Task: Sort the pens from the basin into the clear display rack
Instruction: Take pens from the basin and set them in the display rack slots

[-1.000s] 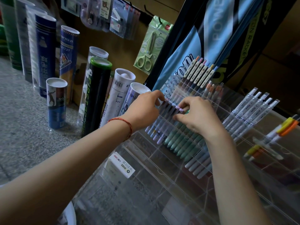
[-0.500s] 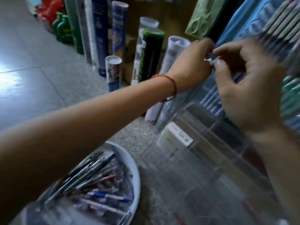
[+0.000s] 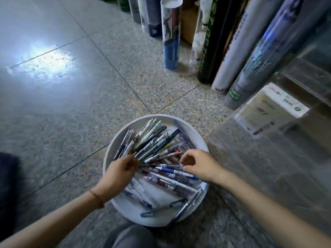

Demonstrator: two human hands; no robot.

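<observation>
A round white basin [image 3: 114, 145] stands on the floor just in front of me, heaped with several mixed pens [image 3: 157, 145]. My left hand [image 3: 119, 173], with a red string at the wrist, reaches in from the left and its curled fingertips touch the near ends of a fan of pens; whether it grips one is unclear. My right hand [image 3: 201, 166] hovers over the basin's right side with thumb and forefinger apart and nothing between them. The clear display rack [image 3: 268, 158] rises immediately right of the basin; only its lower empty part and a white label [image 3: 279, 102] show.
Several tall shuttlecock tubes [image 3: 171, 33] stand and lean along the back right, beside the rack. Speckled floor tiles [image 3: 71, 104] stretch to the left with a bright glare patch. My knee [image 3: 132, 237] is at the bottom edge.
Both hands left the pen rows high on the rack and came down to the basin. The view swung down and left, so the filled rack slots are out of sight.
</observation>
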